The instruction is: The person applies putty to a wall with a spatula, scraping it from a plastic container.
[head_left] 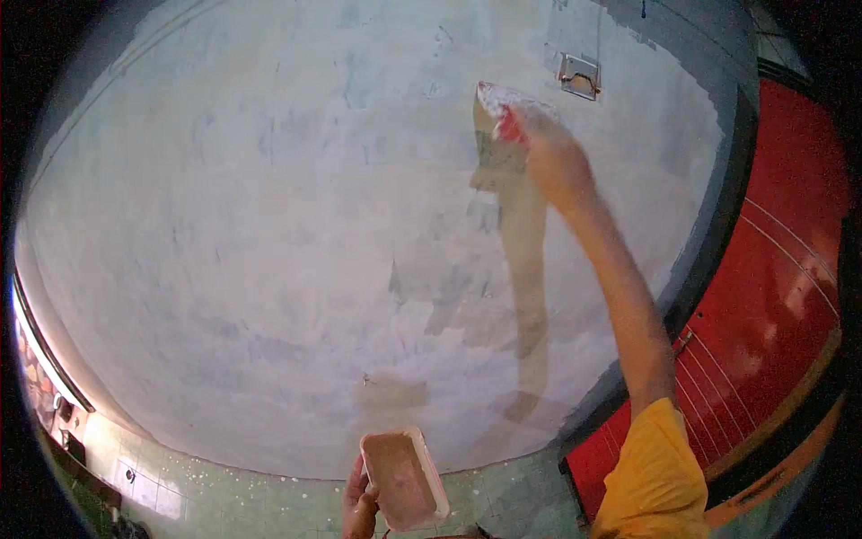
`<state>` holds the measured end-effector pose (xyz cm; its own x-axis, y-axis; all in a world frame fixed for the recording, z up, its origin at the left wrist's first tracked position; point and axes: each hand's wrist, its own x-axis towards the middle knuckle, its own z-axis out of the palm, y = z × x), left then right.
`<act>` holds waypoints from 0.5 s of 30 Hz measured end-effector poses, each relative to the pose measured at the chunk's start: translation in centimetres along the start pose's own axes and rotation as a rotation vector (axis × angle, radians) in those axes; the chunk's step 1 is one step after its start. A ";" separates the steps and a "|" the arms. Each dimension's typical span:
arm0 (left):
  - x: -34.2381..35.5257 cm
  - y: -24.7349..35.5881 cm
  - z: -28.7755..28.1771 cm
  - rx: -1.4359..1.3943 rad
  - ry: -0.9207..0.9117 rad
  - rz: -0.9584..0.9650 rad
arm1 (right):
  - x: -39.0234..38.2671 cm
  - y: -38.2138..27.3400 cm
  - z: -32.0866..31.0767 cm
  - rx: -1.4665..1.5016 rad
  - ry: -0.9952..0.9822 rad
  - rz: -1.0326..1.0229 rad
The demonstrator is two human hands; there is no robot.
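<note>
A: How are the fingers set?
B: The right hand (558, 160), upper right of centre and blurred, is curled round a red-handled spreader (512, 126); each finger's place I can't tell. The left hand (362, 505), bottom centre, pinches the left side of a tray (437, 490).
A: And beyond?
B: The patchy wall (269, 198) fills the middle; a metal box (579, 75) sits just right of the spreader.
A: Risks?
B: A rightward swing could knock the box; a loose one-sided pinch could tip the tray.

Free room across the wall (269, 234) left of the right hand (555, 160); metal box (580, 75) near, upper right
</note>
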<state>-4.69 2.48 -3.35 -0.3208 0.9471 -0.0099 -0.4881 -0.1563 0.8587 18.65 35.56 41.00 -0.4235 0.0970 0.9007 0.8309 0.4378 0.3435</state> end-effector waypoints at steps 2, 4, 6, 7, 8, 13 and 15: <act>-0.2 0.5 -0.1 0.028 -0.001 -0.014 | -4.4 -2.5 2.1 0.061 -0.091 -0.065; -0.5 0.9 0.0 0.048 0.006 -0.019 | -10.5 -6.6 2.6 0.108 -0.135 -0.099; -1.1 0.9 0.6 0.055 0.006 -0.039 | -13.7 -7.4 2.7 0.112 -0.073 -0.153; -1.0 1.1 1.0 0.002 0.006 0.008 | -13.9 -7.5 2.1 0.217 -0.127 -0.120; -1.1 1.2 1.2 -0.049 0.006 0.058 | -13.8 -7.6 1.5 0.323 -0.180 -0.085; -0.6 0.8 0.2 0.003 -0.027 -0.007 | 0.4 -0.7 -3.1 0.290 -0.007 0.056; -0.6 0.5 0.3 -0.014 -0.010 0.000 | 3.6 0.2 -2.5 0.247 -0.048 0.059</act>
<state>-4.50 1.89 -2.75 -0.3128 0.9498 -0.0048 -0.4990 -0.1601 0.8517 18.23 33.75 45.00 -0.3985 0.1685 0.9015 0.7436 0.6347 0.2101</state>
